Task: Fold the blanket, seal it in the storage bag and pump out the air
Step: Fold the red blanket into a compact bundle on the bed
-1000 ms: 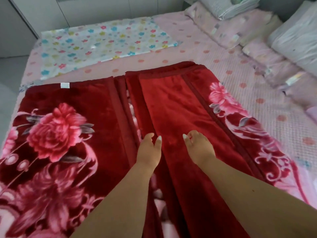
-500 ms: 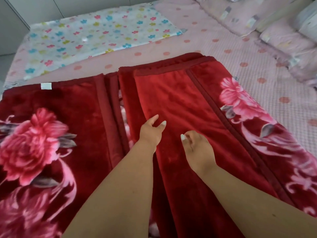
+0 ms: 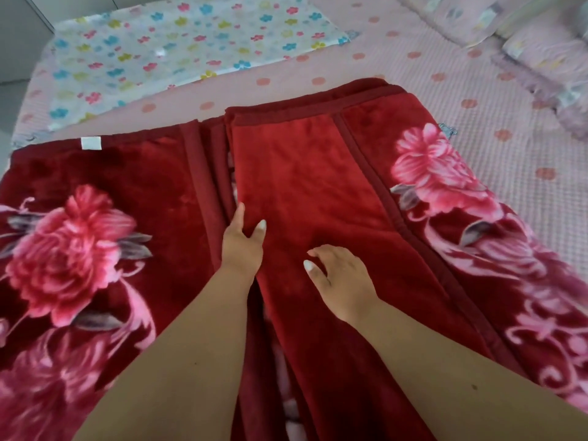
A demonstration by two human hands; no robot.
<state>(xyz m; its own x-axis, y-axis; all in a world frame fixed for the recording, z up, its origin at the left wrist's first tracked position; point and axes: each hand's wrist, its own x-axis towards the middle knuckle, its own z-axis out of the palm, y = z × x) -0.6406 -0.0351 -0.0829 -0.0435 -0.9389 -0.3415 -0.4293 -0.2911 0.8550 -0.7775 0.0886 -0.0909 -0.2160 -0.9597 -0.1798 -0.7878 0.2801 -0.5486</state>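
A dark red plush blanket (image 3: 318, 173) with pink roses lies spread on the bed, its right side folded over into a long flap. My left hand (image 3: 243, 246) pinches the flap's left edge, thumb on top and fingers along the edge. My right hand (image 3: 340, 275) rests palm down on the flap just right of it, fingers bent onto the fabric. A flat, flower-printed storage bag (image 3: 191, 49) lies beyond the blanket at the far left of the bed.
The bed (image 3: 477, 128) has a pink dotted cover. Folded pink bedding and pillows (image 3: 547, 58) are piled along the far right. A white label (image 3: 91, 143) sits on the blanket's far left edge. Floor and a wall show at the upper left.
Both hands have slid farther up the folded flap, the left one moving onto its edge. The view has shifted forward over the bed.
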